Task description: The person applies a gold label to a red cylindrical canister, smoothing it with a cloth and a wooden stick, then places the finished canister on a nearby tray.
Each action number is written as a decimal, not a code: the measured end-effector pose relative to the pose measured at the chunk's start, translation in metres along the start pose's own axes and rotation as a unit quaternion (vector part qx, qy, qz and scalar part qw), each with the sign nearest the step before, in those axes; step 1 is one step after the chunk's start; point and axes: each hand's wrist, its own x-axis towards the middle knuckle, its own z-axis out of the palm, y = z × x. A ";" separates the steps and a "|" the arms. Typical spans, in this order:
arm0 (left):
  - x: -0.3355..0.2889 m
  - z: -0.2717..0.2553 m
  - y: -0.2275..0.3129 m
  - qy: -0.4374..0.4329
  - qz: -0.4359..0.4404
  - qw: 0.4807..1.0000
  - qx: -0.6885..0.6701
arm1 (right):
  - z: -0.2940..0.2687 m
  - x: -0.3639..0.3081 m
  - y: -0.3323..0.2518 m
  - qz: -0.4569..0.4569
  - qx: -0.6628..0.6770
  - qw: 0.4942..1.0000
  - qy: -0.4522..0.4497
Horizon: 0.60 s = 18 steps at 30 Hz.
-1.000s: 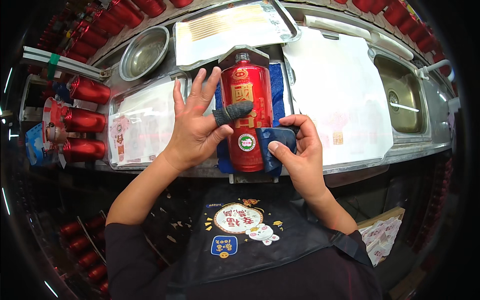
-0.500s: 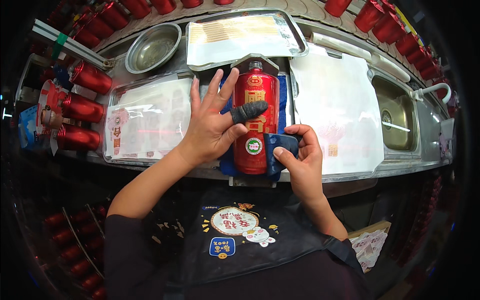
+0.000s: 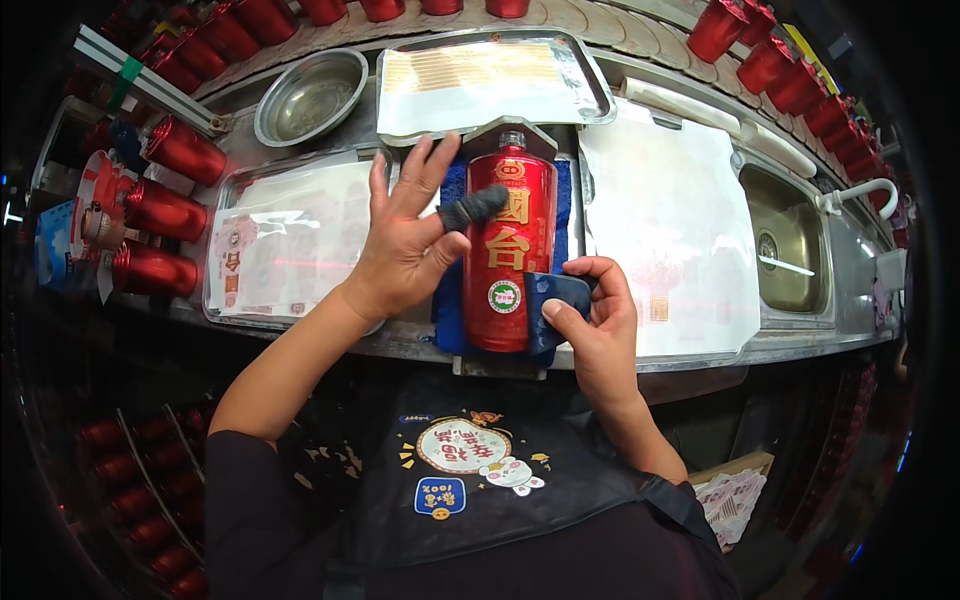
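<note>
Hanging nearest, on the body side of the fingers, is a black apron (image 3: 470, 515) with a printed rabbit. Beyond it, the fingers of the right hand (image 3: 604, 345) pinch a dark blue flat pad (image 3: 552, 294) between thumb and index, its edge at the lower right side of a red bottle (image 3: 535, 225). The bottle lies between the two hands' fingers, neck pointing away, on a blue cloth (image 3: 452, 315) over the metal desk (image 3: 405, 340). The left hand (image 3: 400, 255) has its fingers spread, gripping nothing; the index, in a dark grey cover (image 3: 475, 208), reaches over the bottle's front, though contact cannot be told. Left of those fingers, printed sheets (image 3: 290, 240) lie in a tray; right of the right fingers are larger white sheets (image 3: 670, 220), then a sink (image 3: 785, 240). Past the left fingertips are a metal bowl (image 3: 312, 98) and a tray of gold-striped paper (image 3: 480, 90); farthest, red bottles (image 3: 770, 65) stand in a row.
</note>
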 end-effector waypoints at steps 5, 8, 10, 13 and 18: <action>0.019 0.011 -0.006 0.007 0.008 1.000 -0.004 | -0.001 -0.001 -0.001 0.004 0.006 1.000 -0.008; 0.029 0.016 -0.013 0.017 -0.004 0.999 -0.034 | -0.001 -0.001 0.000 0.006 0.007 1.000 -0.006; 0.035 0.016 -0.014 0.020 -0.011 0.999 -0.042 | 0.000 0.000 -0.001 0.006 0.006 1.000 -0.003; 0.040 0.017 -0.013 0.033 0.025 0.999 -0.003 | -0.002 0.000 0.000 0.005 0.009 1.000 0.002; 0.014 0.012 0.006 0.021 0.053 0.998 0.014 | -0.007 -0.004 -0.002 -0.025 0.000 0.999 0.027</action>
